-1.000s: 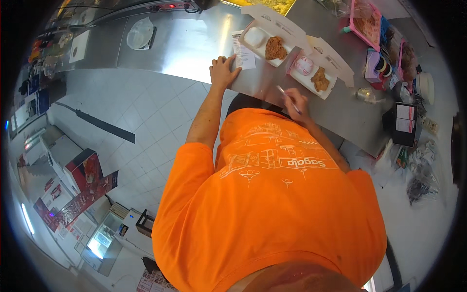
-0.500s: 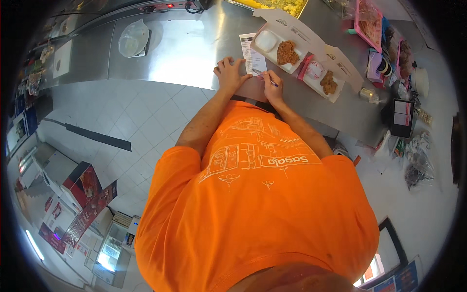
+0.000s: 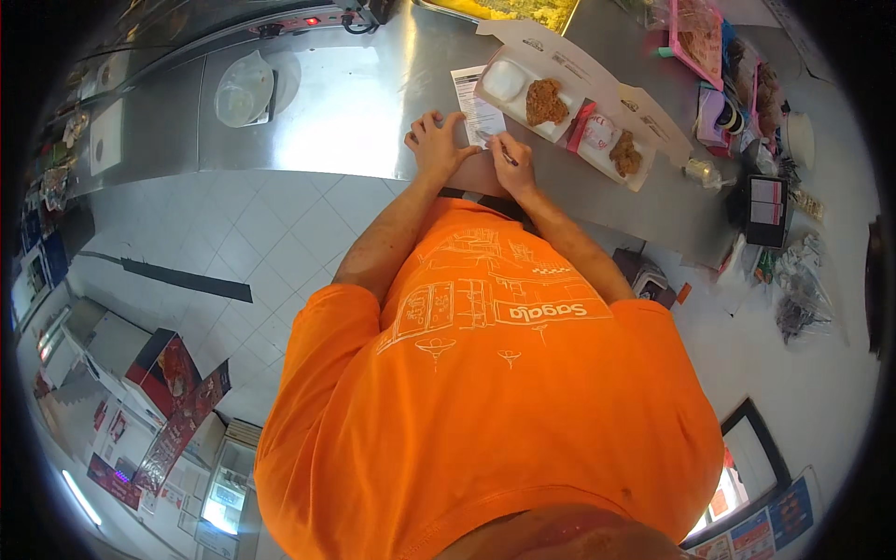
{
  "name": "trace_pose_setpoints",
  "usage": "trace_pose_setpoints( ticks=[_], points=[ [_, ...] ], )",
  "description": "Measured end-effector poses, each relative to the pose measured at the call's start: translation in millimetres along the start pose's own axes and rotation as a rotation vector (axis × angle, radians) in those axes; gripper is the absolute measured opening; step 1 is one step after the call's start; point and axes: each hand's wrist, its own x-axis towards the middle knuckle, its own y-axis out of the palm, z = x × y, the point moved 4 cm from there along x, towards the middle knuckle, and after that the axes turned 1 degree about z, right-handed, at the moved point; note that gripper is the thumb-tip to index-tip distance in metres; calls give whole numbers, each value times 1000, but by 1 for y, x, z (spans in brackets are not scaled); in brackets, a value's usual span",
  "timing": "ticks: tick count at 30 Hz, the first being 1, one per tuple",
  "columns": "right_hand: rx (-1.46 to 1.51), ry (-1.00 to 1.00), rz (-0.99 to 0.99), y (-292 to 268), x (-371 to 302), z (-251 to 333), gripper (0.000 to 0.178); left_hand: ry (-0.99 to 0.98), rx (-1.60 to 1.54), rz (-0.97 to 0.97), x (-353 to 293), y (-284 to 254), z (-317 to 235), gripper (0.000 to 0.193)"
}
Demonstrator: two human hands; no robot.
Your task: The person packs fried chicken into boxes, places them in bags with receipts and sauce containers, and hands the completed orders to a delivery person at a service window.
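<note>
The bench is bare metal, smooth and glossy enough to throw back a white glare left of the slip, itself thin, matt paper. The pen just beside the slip's near end has a smooth, plastic-looking barrel. To the slip's right, two boxes are pale, dull card; the fried pieces in them wear a rough, craggy crust. Well left of the slip I see a tub of translucent, shiny plastic; far right, a crinkled clear plastic bag. Nearer than the slip, the orange shirt is matt cloth.
</note>
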Motion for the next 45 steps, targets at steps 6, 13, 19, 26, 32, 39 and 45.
trace_pose_setpoints(
  ticks=[6,13,19,26,32,39,45],
  points=[
    [3,72,-114,-3,12,1,18,24,59,-32,0,0,1,74],
    [24,113,-167,-9,10,-13,26,15,63,3,2,-2,0,75],
    [8,124,-186,-24,8,5,21,6,61,26,3,-3,0,75],
    [-479,-253,133,-23,23,18,15,2,17,36,4,-2,-2,74],
    [-690,-408,257,-32,21,17,35,-60,58,108,11,-3,-17,75],
    [-419,-676,-366,-230,202,81,20,-161,13,132,14,26,-6,78],
    [-499,51,-220,-376,426,-116,24,-302,216,159,19,21,-41,86]
  ],
)
